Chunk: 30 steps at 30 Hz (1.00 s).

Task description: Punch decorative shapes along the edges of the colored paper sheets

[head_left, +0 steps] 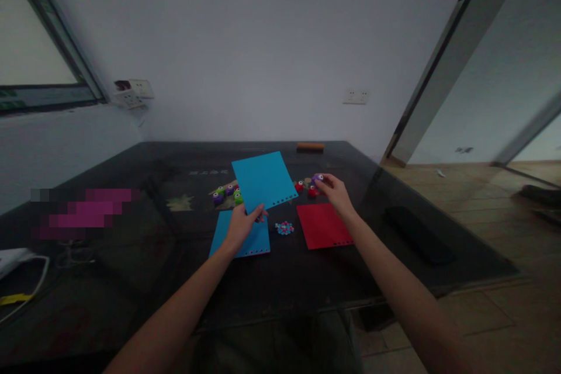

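My left hand [248, 223] grips the lower edge of a blue sheet with a row of punched holes [265, 178], raised and tilted above the table. Below it lies a second blue sheet [256, 241], partly covered by that hand. Between the fingers of my right hand [333, 191] is a small purple toy with a round white eye [318, 177]. Red eyed toys [312, 191] sit just beside it. A red sheet with holes [323, 227] lies flat beneath my right forearm. Small blue and red pieces [284, 228] lie in a cluster between the lower sheets.
Purple and green eyed toys [218, 198] stand behind the raised sheet, some hidden by it. A brown roll [311, 146] lies at the table's far edge. A long black object [418, 234] rests at the right. A white device with a cable [15, 258] is at the left.
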### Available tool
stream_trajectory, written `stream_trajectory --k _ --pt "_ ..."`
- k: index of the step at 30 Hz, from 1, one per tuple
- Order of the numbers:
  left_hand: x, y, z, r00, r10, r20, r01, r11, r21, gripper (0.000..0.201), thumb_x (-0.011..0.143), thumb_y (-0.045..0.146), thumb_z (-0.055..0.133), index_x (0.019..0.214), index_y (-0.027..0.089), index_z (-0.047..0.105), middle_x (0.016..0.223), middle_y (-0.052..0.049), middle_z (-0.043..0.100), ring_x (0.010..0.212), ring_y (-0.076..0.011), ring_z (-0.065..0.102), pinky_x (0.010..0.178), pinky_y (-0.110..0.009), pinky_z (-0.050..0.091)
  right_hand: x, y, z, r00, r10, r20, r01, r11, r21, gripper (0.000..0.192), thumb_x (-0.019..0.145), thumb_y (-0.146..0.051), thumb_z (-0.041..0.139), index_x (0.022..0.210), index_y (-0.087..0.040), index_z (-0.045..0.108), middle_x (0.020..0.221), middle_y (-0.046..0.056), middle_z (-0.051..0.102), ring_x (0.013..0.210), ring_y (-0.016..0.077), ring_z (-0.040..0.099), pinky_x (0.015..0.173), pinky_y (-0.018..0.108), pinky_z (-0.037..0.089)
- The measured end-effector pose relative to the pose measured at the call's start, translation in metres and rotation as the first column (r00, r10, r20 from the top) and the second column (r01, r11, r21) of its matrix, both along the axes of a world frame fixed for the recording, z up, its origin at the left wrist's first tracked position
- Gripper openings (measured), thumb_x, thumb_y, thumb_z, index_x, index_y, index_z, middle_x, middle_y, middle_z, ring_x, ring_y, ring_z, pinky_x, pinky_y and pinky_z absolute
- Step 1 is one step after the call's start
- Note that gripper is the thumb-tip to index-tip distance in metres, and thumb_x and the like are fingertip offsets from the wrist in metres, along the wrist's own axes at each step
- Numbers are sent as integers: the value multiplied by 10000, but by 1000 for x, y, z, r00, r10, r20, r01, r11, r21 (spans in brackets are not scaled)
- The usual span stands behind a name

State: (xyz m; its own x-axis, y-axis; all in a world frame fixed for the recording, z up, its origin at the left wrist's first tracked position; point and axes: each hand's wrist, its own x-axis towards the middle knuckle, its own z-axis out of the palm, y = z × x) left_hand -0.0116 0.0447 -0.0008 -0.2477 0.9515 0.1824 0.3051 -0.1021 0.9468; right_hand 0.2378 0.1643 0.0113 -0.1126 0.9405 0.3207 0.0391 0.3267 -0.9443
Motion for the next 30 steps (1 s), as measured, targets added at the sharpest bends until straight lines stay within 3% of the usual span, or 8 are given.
stream_trajectory --k 4,9,16,30 --pt "0 0 0 1000 -12 -13 12 1000 1 329 747 449 581 669 142 672 625 -53 673 586 -168 610 600 -267 470 12 52 -13 936 -220 276 207 975 76 349 728 -375 611 954 -113 653 856 103 689 739 198 631 643 313 501" --pt "2 -2 2 1000 -28 -1 28 1000 -6 334 753 450 569 666 141 663 618 -53 664 583 -174 602 601 -275 471 15 78 -39 724 -360 588 366 923 115 256 757 -255 627 982 -143 674 959 116 699 902 200 641 781 288 463" --pt "4 -3 2 999 -40 -26 40 999 11 333 756 445 566 642 147 662 580 -51 651 574 -179 602 617 -290 472 14 90 -52 630 -306 713 285 946 154 226 790 -282 618 975 -175 692 960 100 703 916 202 640 770 279 457" --pt "6 -5 3 997 -67 -28 68 998 14 330 758 435 573 641 140 662 589 -57 647 575 -173 590 612 -288 463 15 92 -55 610 -294 736 238 954 184 221 768 -184 624 971 -137 694 1000 132 683 964 218 619 851 306 442"
